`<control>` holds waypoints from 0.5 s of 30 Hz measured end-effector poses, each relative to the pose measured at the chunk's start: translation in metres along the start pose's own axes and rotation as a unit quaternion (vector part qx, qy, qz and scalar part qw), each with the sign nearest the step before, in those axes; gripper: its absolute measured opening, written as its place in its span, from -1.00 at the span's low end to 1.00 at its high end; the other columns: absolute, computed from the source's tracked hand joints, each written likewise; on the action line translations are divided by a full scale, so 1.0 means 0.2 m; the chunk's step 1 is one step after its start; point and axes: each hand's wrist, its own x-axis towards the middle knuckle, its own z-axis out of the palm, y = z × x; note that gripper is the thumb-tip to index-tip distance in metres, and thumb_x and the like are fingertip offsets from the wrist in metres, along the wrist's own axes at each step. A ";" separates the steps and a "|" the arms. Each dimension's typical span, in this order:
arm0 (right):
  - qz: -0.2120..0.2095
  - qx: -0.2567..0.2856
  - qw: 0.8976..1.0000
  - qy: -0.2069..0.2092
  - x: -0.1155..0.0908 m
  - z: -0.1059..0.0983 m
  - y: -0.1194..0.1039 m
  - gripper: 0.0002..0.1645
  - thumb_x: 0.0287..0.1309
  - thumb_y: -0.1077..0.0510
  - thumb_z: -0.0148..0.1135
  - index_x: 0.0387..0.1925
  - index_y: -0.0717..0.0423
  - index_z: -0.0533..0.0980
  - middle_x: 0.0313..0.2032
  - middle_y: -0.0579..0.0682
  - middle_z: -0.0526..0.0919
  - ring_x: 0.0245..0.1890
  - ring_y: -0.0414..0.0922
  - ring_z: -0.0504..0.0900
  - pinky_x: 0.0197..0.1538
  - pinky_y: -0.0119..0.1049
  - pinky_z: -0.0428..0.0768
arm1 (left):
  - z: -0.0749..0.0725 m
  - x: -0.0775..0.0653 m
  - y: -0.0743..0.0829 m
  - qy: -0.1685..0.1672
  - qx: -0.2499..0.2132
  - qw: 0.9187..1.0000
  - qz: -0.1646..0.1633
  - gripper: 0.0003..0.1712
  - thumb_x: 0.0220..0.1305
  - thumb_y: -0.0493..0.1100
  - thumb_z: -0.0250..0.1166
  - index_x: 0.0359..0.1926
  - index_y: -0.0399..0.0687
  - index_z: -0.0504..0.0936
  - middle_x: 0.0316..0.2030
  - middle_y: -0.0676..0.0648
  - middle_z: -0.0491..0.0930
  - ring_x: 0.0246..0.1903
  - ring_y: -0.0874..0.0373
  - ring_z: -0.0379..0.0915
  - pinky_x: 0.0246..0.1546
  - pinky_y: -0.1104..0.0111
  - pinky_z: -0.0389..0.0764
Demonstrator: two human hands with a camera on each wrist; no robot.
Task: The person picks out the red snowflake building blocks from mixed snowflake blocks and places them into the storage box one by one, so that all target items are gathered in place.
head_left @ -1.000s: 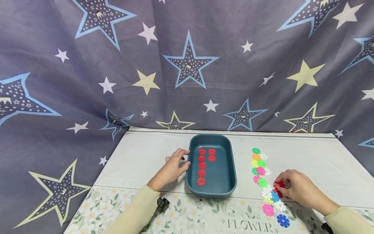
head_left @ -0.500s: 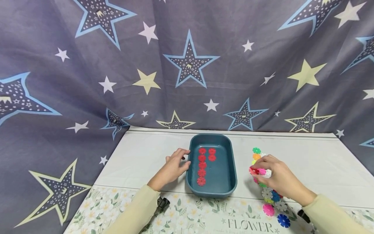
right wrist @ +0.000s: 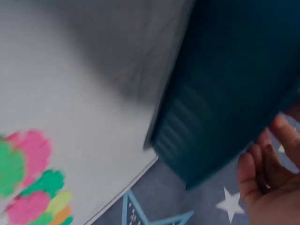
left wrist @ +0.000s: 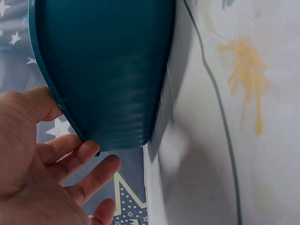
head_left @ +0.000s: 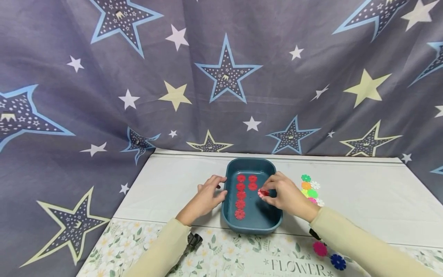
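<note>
My right hand pinches a red snowflake disc between thumb and fingers, over the right half of a dark teal tray. Inside the tray, several red discs form a column on the left, and two more red discs sit to the right of its far end. My left hand touches the tray's left rim with its fingertips, the fingers loosely bent; the left wrist view shows thumb and fingertips at that edge. In the right wrist view the tray wall hides the held disc.
Several loose snowflake discs in green, orange, yellow, pink and white lie right of the tray. My right forearm partly covers that group. Nearer me are a pink disc and a dark blue disc. A star-printed curtain hangs behind the table.
My right hand has picked a red disc from the pile on the right and carried it left, over the tray. The left hand stays at the tray's rim.
</note>
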 end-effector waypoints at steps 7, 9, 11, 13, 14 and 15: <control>0.001 -0.029 0.995 -0.093 0.09 0.11 0.00 -0.84 -0.16 0.14 0.52 -0.44 0.03 0.70 -0.41 -0.16 0.59 -0.34 -0.19 0.39 -0.27 -0.29 0.46 | 0.00 0.00 0.00 0.000 0.000 1.000 0.000 -0.55 0.29 -0.17 0.22 0.17 -0.21 0.45 0.05 -0.05 0.45 -0.09 0.08 0.44 -0.21 0.14 0.13; 0.007 -0.043 0.993 -0.110 0.10 0.14 0.00 -0.86 -0.17 0.14 0.52 -0.46 0.01 0.70 -0.44 -0.17 0.61 -0.36 -0.19 0.39 -0.30 -0.29 0.47 | 0.00 0.00 0.00 -0.003 -0.002 1.000 -0.001 -0.54 0.30 -0.17 0.22 0.18 -0.21 0.45 0.06 -0.05 0.45 -0.08 0.07 0.44 -0.20 0.13 0.13; 0.010 -0.059 0.991 -0.116 0.10 0.15 0.00 -0.85 -0.20 0.13 0.53 -0.48 -0.01 0.71 -0.45 -0.16 0.62 -0.37 -0.18 0.40 -0.33 -0.28 0.48 | 0.00 0.00 0.00 -0.005 -0.002 1.000 -0.002 -0.54 0.30 -0.16 0.21 0.18 -0.21 0.45 0.07 -0.05 0.44 -0.08 0.07 0.44 -0.20 0.13 0.13; 0.011 -0.068 0.991 -0.115 0.11 0.15 -0.01 -0.86 -0.22 0.14 0.54 -0.49 -0.01 0.71 -0.46 -0.15 0.63 -0.38 -0.17 0.41 -0.37 -0.26 0.48 | 0.00 0.00 0.00 -0.005 -0.001 1.000 -0.002 -0.54 0.30 -0.15 0.21 0.18 -0.21 0.45 0.07 -0.05 0.44 -0.08 0.07 0.44 -0.20 0.13 0.14; 0.010 -0.070 0.991 -0.115 0.11 0.16 -0.01 -0.86 -0.22 0.14 0.54 -0.50 -0.02 0.71 -0.46 -0.15 0.63 -0.38 -0.16 0.41 -0.38 -0.25 0.47 | 0.00 0.00 0.00 -0.004 -0.001 1.000 -0.002 -0.54 0.29 -0.16 0.21 0.18 -0.22 0.45 0.06 -0.05 0.45 -0.08 0.06 0.44 -0.20 0.13 0.14; 0.009 -0.071 0.991 -0.115 0.11 0.16 -0.01 -0.86 -0.23 0.15 0.54 -0.50 -0.02 0.72 -0.47 -0.14 0.64 -0.39 -0.16 0.40 -0.40 -0.25 0.47 | 0.00 0.00 0.00 -0.003 0.001 1.000 -0.002 -0.54 0.29 -0.16 0.22 0.18 -0.22 0.45 0.06 -0.05 0.45 -0.08 0.06 0.45 -0.20 0.13 0.14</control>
